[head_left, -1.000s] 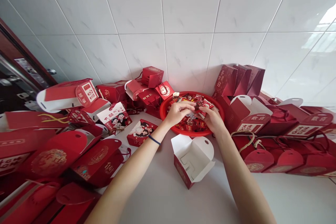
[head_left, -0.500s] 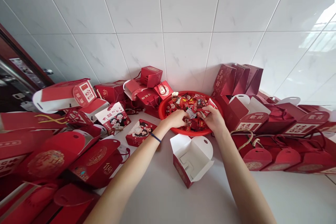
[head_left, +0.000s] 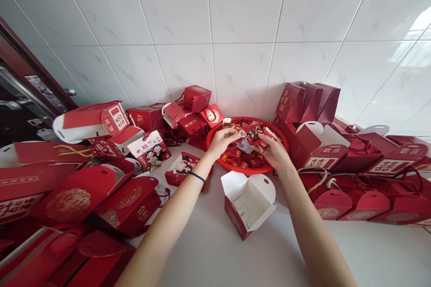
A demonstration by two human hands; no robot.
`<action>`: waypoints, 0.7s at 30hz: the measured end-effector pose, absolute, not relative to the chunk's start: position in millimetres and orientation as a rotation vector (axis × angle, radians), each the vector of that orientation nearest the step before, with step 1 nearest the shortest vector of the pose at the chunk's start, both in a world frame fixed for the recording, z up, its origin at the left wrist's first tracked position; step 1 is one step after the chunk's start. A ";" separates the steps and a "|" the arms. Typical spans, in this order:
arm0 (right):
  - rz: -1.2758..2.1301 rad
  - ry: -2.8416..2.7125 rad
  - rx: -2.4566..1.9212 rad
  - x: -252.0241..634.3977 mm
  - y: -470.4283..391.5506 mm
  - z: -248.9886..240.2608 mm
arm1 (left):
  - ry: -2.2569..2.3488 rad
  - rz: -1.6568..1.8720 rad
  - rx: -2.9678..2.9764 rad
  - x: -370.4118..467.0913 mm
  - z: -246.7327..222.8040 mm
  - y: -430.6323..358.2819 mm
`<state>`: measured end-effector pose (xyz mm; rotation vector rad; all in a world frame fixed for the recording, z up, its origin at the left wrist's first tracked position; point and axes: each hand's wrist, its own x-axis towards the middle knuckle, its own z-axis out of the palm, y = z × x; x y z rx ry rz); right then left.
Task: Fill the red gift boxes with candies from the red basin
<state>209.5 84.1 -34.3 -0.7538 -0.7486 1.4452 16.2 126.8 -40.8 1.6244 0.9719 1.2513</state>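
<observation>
A round red basin (head_left: 281,161) full of wrapped candies (head_left: 235,154) stands against the tiled wall. Over its left side, my left hand (head_left: 220,142) is closed with the fingertips pinching a small wrapped candy (head_left: 242,134). My right hand (head_left: 275,151) reaches over the right side, its fingers closed around red-wrapped candies (head_left: 261,142); how many is partly hidden. In front of the basin, between my forearms, an open red-and-white gift box (head_left: 249,206) sits upright with its flaps up. Its white inside shows nothing in it.
Red gift boxes (head_left: 128,206) crowd the left side, some piled or tipped. A flat box with a cartoon couple (head_left: 182,168) lies beside my left forearm. On the right stand rows of red boxes (head_left: 323,143), some with rope handles. White tiles (head_left: 242,71) rise behind the white tabletop (head_left: 208,251).
My left hand has moved up from the front left of the basin toward its middle, now pinching a candy. My right hand has barely moved and still holds candies. The view shifted slightly.
</observation>
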 end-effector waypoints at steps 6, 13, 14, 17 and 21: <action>1.398 -0.826 -0.746 206.1 82.9 -35.2 | 1.250 1.000 1.844 20.5 -29.5 117.5; 1.267 -0.585 -0.710 210.8 89.4 -38.7 | 1.600 0.714 2.055 25.3 -35.5 115.1; 1.267 -0.569 -0.693 211.3 89.4 -38.8 | 1.621 0.677 2.072 26.2 -36.5 114.9; 1.288 -0.556 -0.667 212.3 87.7 -38.3 | 1.633 0.625 2.092 26.8 -38.4 115.2; 1.310 -0.596 -0.653 211.3 79.8 -31.4 | 1.545 0.787 2.029 22.2 -38.8 117.9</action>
